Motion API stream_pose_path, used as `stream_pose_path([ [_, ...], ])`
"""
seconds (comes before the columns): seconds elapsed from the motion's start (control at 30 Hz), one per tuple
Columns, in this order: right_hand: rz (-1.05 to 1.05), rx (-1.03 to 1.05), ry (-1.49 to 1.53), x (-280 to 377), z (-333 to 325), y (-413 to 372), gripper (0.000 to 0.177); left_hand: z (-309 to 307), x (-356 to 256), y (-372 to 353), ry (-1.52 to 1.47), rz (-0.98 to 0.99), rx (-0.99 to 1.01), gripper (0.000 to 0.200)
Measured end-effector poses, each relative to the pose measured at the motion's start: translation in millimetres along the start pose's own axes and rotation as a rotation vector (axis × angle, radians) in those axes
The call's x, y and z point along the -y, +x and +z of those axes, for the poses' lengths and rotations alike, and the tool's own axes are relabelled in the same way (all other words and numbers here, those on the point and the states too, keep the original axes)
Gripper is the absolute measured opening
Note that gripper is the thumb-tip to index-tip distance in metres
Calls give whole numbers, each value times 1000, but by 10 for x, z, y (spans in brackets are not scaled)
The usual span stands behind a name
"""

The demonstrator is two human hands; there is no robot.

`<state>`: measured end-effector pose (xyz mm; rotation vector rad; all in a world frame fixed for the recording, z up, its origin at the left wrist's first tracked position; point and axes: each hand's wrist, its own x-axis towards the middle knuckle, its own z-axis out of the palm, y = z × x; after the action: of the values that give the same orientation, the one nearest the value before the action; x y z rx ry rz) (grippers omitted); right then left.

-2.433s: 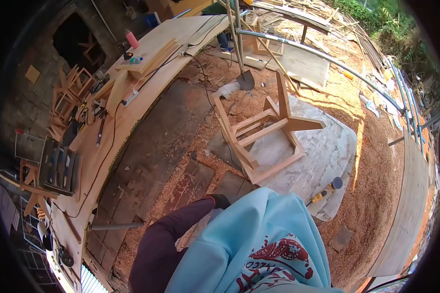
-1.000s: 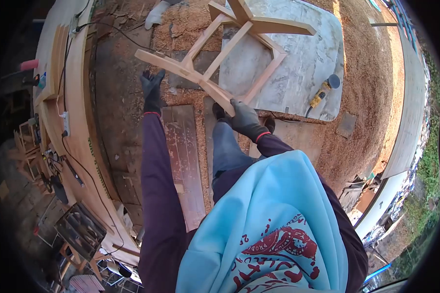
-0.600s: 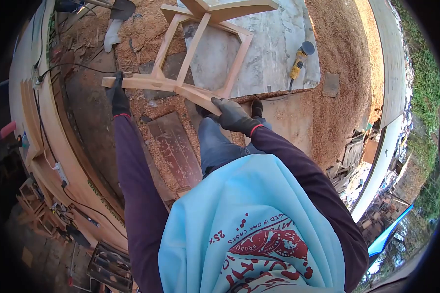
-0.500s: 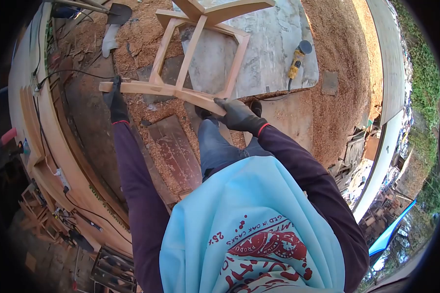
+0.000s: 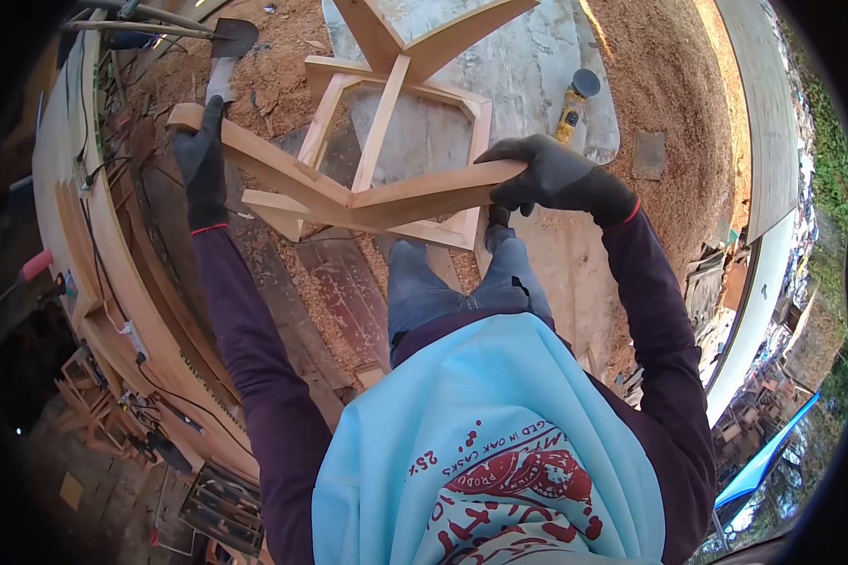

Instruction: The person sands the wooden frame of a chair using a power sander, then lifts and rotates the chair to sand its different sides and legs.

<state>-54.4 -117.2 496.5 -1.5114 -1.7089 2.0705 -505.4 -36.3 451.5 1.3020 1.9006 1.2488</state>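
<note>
A bare wooden furniture frame [image 5: 424, 191], with a square base, a centre bar and angled legs at both ends, is in front of my legs. My left hand [image 5: 201, 158], in a dark glove, is closed round the outer end of the near left leg. My right hand [image 5: 558, 179], gloved too, grips the outer end of the near right leg. The two near legs meet in a V at the centre bar. Beyond them, the far pair spreads over a grey board [image 5: 509, 89]. A yellow power tool with a round disc [image 5: 572, 108] lies on that board, apart from the frame.
Wood shavings [image 5: 664, 85] cover much of the ground on the right. A shovel [image 5: 234, 38] lies at the upper left. Along the left runs a wooden bench [image 5: 61, 202] with cables and a power strip [image 5: 134, 337]. Worn planks [image 5: 339, 292] lie underfoot.
The near side of the frame has risen towards me and tilted, so its near legs now show as a V. My right hand has moved right and up to the leg's end; my left shifted slightly left.
</note>
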Motion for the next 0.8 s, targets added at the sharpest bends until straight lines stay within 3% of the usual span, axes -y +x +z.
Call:
stream_pose_path([
  [0.07,-4,-33,82,22,-291,29,42,129,-59,215,40,133,129,34],
  [0.13,-38,-80,66,85,-527,97,39,319,-271,475,46,-7,81,38],
  [0.2,-60,-95,61,171,-765,166,42,463,-317,772,88,-2,112,41],
  [0.3,-165,-231,-103,206,-1123,342,52,730,-345,1275,152,7,147,48],
  [0.33,-108,-323,-263,263,-1227,365,45,799,-336,1442,188,4,153,52],
  [0.4,-225,-565,-218,264,-1426,428,82,896,-335,1883,303,-36,240,57],
  [0.43,-445,-825,-313,215,-1427,422,73,951,-296,2067,420,-80,319,62],
  [0.47,-467,-921,66,140,-1404,387,63,1008,-235,2218,414,-82,327,62],
  [0.53,-756,-925,-184,-537,-1623,190,50,1106,-111,2420,314,-72,324,67],
  [0.57,-748,-921,-184,-668,-1448,211,50,1165,-150,2400,261,-93,308,67],
  [0.63,-269,-1147,454,-900,-895,154,52,1176,98,2818,281,-65,318,66],
  [0.73,135,-887,900,-1690,-120,232,68,1258,153,2895,322,-54,332,63],
  [0.77,152,-777,1099,-1900,213,223,51,1312,126,2918,303,-39,337,62],
  [0.8,161,-589,1337,-2344,568,347,68,1398,61,2954,285,-17,350,62],
])
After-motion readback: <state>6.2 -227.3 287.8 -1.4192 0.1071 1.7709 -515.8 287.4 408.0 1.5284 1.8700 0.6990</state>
